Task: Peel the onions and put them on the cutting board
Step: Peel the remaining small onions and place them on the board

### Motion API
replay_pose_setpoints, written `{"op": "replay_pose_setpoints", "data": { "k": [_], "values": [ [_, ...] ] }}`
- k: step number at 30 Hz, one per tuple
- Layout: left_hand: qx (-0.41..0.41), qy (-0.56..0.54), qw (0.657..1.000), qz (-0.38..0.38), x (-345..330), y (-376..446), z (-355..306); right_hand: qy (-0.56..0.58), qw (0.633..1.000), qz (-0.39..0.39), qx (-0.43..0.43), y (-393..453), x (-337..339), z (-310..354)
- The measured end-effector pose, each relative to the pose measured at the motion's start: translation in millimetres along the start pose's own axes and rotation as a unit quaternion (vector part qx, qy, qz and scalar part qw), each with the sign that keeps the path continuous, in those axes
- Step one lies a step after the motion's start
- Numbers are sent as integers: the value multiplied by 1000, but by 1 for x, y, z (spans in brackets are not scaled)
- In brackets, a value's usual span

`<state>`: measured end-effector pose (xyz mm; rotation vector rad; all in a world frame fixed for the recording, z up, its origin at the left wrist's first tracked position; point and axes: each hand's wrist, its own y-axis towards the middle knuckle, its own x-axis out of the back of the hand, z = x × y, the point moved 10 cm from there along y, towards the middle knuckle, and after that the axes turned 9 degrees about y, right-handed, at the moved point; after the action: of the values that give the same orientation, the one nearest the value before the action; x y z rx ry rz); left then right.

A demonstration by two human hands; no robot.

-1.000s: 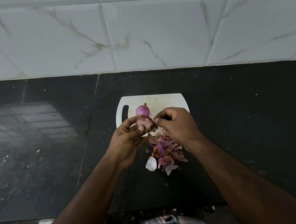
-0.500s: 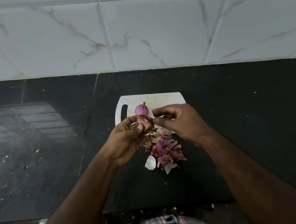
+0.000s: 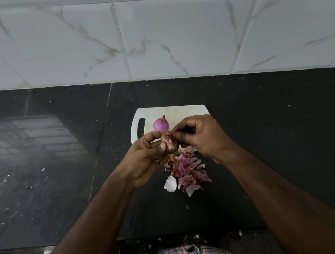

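Head view: a half-peeled onion (image 3: 169, 143) is gripped in the left hand (image 3: 145, 159) above the near edge of the cutting board (image 3: 181, 111), its skin pinched by the right hand (image 3: 198, 136). A peeled onion (image 3: 160, 124) is seen on the board. Peels (image 3: 187, 170) are heaped on the counter (image 3: 272, 132) just beside the board's near edge.

We see one onion (image 3: 160, 124) on the board (image 3: 183, 111), our hands before it, peels (image 3: 187, 170) nearer still on the counter (image 3: 272, 132).
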<state>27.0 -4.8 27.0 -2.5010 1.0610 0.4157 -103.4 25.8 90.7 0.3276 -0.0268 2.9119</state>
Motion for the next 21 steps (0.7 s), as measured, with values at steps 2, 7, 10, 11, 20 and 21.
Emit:
{"op": "replay_pose_setpoints", "data": {
  "k": [2, 7, 10, 11, 20, 21],
  "values": [
    [0, -7, 1000, -1, 0, -1, 0, 7, 1000, -8, -1, -2, 0, -2],
    [11, 94, 992, -80, 14, -3, 0, 21, 998, -55, 6, -7, 6, -4],
    [5, 178, 976, -125, 21, -8, -7, -9, 996, -91, 21, -10, 11, 0],
    [3, 190, 974, -121, 18, -8, -9, -26, 995, -96, 27, -11, 11, 2],
    [-6, 151, 985, -83, 4, -13, -13, -36, 991, -132, 11, -12, 17, -2],
    [-5, 133, 988, -82, 5, -14, -12, -49, 989, -136, 6, -11, 20, -4]
  ]
}}
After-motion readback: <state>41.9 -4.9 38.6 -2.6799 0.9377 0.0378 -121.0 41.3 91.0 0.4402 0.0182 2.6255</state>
